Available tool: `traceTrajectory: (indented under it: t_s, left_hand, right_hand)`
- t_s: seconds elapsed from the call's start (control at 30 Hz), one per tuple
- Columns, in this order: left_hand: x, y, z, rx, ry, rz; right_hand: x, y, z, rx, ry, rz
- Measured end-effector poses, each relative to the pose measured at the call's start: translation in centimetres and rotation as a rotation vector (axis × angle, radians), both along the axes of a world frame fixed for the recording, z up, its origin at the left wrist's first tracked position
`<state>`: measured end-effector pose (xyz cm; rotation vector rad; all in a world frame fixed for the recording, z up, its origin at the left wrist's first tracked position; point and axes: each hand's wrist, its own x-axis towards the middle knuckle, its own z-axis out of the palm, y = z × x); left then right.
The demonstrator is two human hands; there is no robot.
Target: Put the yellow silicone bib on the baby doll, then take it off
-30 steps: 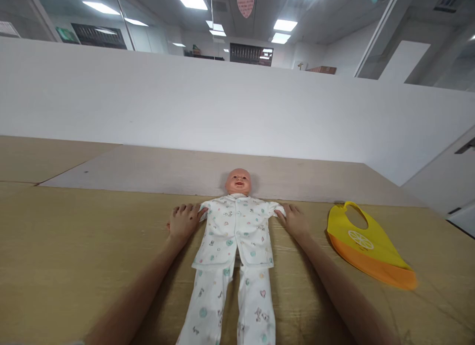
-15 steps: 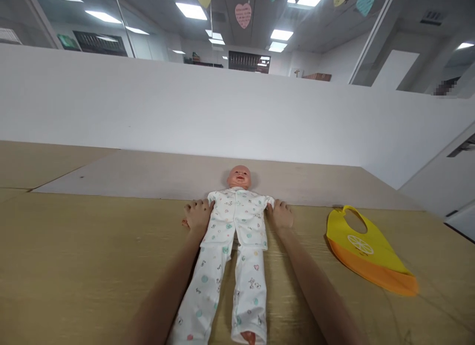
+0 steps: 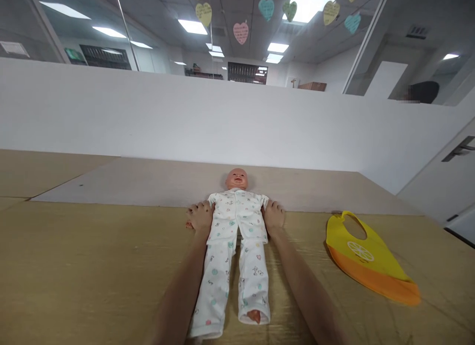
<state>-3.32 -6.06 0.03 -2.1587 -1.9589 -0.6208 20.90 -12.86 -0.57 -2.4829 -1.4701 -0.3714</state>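
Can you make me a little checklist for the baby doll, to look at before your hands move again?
Doll lying on its back on the wooden table: ok.
Left hand beside one sleeve: ok.
Right hand beside the other sleeve: ok.
Either hand really holding a sleeve: cannot tell.
Pajama top lying closed: ok.
Both feet inside the trousers: not ok, one bare foot pokes out.
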Motion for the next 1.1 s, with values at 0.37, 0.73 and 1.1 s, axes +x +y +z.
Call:
traceTrajectory:
  t_s: [0.37,0.73,1.1]
  left_hand:
    - [0.2,0.8,-0.2,0.039,0.06,0.032]
    - [0.0,0.5,0.0,0.07,0.072,0.009]
    - [-1.1,-2.1,-0.5,0.151,0.226,-0.133]
  right_hand:
    - [0.2,0.2,-0.1,0.016,0.016,0.011]
    - [0.2,-0.3,0.1,0.034,0.005,0.009]
    - [0.7,-0.4,-0.9,0.081,-0.044,0.007]
